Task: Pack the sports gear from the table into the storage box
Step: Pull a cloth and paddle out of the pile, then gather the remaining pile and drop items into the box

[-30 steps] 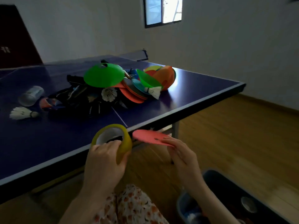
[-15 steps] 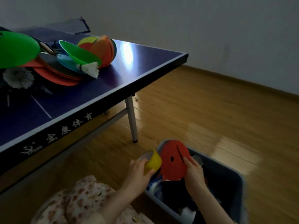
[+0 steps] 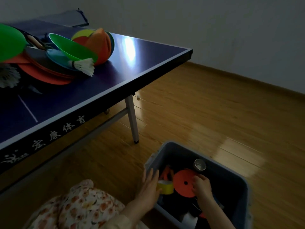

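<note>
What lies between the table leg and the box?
Only bare wood floor, in the head view: the table leg stands on it apart from the box, nothing between them.

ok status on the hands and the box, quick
Left hand holds yellow tape roll inside storage box. Right hand grips red disc there. More discs, shuttlecock on table.

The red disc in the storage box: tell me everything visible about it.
The red disc is a flat, round, plastic-looking marker with a small dark hole at its centre. It lies tilted inside the grey storage box, on dark gear. The right hand holds its right edge, fingers curled over it. A yellow tape roll sits just left of it.
</note>
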A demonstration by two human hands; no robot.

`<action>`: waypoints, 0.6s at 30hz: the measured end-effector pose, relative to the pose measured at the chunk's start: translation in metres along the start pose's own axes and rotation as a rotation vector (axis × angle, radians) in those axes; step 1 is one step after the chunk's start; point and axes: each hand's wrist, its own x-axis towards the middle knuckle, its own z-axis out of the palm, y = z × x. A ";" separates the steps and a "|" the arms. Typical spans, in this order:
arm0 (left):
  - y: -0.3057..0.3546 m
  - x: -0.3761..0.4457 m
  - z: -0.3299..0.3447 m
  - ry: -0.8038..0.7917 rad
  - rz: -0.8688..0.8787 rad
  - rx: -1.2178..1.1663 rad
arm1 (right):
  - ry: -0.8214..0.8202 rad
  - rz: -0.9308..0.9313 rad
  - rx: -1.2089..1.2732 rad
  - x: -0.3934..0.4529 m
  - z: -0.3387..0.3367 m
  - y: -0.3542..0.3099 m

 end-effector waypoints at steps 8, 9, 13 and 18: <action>-0.011 -0.010 -0.026 0.281 0.002 -0.156 | -0.121 -0.010 0.024 -0.026 0.043 -0.018; -0.012 -0.013 -0.033 0.285 0.016 -0.171 | -0.139 -0.010 0.037 -0.033 0.052 -0.025; -0.016 -0.025 -0.077 0.338 0.053 -0.179 | -0.282 -0.078 0.051 -0.065 0.095 -0.059; -0.021 -0.064 -0.161 0.628 0.121 -0.170 | -0.531 -0.281 0.048 -0.143 0.141 -0.132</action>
